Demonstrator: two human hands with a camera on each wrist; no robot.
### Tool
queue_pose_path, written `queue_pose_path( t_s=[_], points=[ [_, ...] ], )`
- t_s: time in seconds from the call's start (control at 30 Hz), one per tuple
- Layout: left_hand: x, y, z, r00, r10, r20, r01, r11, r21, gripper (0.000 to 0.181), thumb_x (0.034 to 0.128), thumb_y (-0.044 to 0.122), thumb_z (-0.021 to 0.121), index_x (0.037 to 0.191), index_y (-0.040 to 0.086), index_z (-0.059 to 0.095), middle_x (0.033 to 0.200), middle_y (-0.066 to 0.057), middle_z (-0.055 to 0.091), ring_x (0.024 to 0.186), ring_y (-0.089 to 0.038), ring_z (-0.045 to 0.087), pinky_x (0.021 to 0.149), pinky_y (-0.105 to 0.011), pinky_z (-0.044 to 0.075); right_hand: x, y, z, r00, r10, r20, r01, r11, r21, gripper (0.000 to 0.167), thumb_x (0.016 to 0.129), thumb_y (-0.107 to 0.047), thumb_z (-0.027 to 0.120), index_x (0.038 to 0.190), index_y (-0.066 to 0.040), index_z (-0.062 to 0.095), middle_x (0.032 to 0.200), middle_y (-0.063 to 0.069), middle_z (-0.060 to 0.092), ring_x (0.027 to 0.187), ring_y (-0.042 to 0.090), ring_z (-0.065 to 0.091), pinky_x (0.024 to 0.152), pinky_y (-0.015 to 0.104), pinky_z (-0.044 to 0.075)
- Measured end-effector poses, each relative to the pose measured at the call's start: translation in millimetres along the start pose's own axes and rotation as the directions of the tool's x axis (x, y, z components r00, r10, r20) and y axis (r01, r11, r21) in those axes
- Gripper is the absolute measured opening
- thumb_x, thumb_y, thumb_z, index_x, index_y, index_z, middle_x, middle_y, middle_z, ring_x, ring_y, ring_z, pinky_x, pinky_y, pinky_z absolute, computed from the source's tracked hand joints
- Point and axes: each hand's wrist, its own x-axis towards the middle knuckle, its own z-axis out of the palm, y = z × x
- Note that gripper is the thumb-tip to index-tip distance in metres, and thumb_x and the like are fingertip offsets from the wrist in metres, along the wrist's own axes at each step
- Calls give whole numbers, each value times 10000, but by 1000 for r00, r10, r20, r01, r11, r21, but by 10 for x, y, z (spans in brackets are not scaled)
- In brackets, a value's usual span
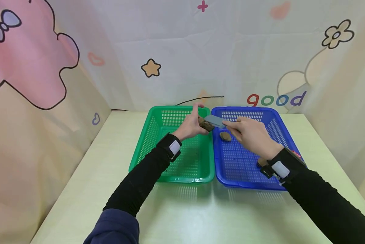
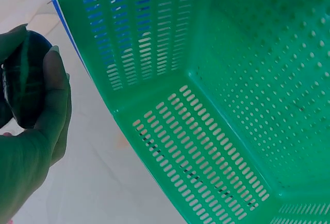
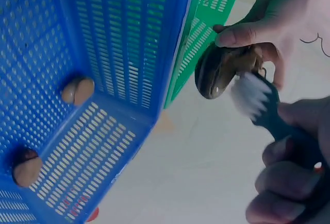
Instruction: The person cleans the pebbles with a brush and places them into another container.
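Note:
My left hand (image 1: 191, 126) grips a dark brown shell-like piece (image 1: 205, 124) between thumb and fingers, above the inner rims of the two baskets. In the right wrist view the piece (image 3: 210, 72) looks glossy and dark, with a brown underside. My right hand (image 1: 253, 135) holds a grey-green brush (image 1: 214, 120) by its handle; the white bristles (image 3: 251, 94) are against or very close to the piece. The left wrist view shows the fingers of my left hand (image 2: 50, 98) around the dark piece (image 2: 26, 77).
A green basket (image 1: 171, 179) stands at the left, touching a blue basket (image 1: 246, 185) at the right. Brown pieces lie in the blue one, one (image 1: 225, 136) near its left side and another (image 1: 262, 162) beneath my right wrist. A printed curtain (image 1: 182, 51) hangs behind the table (image 1: 182, 217).

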Motion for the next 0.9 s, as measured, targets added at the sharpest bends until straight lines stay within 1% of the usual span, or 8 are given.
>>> queue_pose_path(
  t_s=[0.03, 0.13, 0.23, 0.3, 0.43, 0.53, 0.7, 0.9],
  points=[
    [1, 2, 0, 1000, 1, 0, -1, 1000, 10, 921, 750, 62, 812, 1425, 192, 200, 1092, -170, 635, 900, -276, 625, 713, -316, 478, 15, -4, 11, 1000, 1, -9, -1, 1000, -4, 292, 908, -129, 660, 1196, -113, 697, 627, 11, 355, 536, 116, 291, 452, 214, 223],
    [3, 5, 3, 1000, 8, -1, -7, 999, 39, 919, 746, 76, 819, 1422, 188, 206, 1105, -171, 628, 913, -281, 623, 726, -310, 475, 37, -34, 63, 1000, -18, -11, 18, 1000, 16, 303, 922, -144, 645, 1220, -99, 679, 636, 15, 359, 536, 109, 293, 450, 205, 227],
    [1, -3, 1, 1000, 7, -1, -7, 999, 31, 921, 741, 72, 822, 1421, 188, 211, 1146, -182, 623, 995, -287, 624, 778, -330, 497, -23, -26, 70, 1000, -11, -11, 12, 998, 55, 311, 914, -140, 656, 1223, -106, 679, 645, -1, 359, 549, 98, 295, 463, 202, 236],
    [-8, -12, -11, 1000, -1, -1, 1, 1000, 14, 916, 741, 62, 819, 1420, 188, 218, 1174, -192, 618, 1049, -297, 618, 799, -360, 507, -79, 20, 41, 1000, 4, -27, -2, 999, 46, 304, 906, -129, 663, 1209, -114, 689, 643, -7, 356, 551, 99, 293, 467, 207, 234],
    [-34, -29, -47, 1000, -21, 3, 21, 1000, 8, 893, 745, 55, 813, 1411, 187, 233, 1221, -200, 604, 1144, -298, 587, 842, -401, 509, -151, 123, -36, 995, 41, -93, -37, 999, 39, 289, 905, -100, 659, 1190, -113, 701, 628, 0, 345, 551, 107, 290, 467, 220, 220],
    [-45, -34, -60, 1000, -30, 6, 30, 999, 19, 882, 745, 61, 812, 1410, 170, 243, 1236, -204, 596, 1161, -304, 575, 853, -409, 509, -181, 152, -92, 991, 61, -117, -54, 997, 61, 291, 914, -95, 645, 1201, -115, 695, 626, 0, 346, 554, 105, 295, 469, 225, 221],
    [-45, -52, -86, 1000, -25, -4, 25, 999, 27, 878, 746, 73, 809, 1432, 127, 264, 1229, -206, 599, 1148, -308, 583, 859, -406, 510, -253, 206, -191, 986, 99, -135, -92, 994, 57, 306, 914, -98, 644, 1216, -120, 685, 632, 3, 378, 557, 107, 324, 469, 230, 246],
    [-69, -62, -161, 999, -30, -36, 31, 999, 15, 841, 761, 67, 788, 1435, 163, 293, 1258, -198, 597, 1162, -293, 580, 860, -389, 503, -354, 331, -267, 980, 153, -128, -150, 988, 33, 317, 911, -95, 646, 1227, -102, 673, 630, 15, 364, 560, 128, 327, 468, 243, 267]
  ],
)
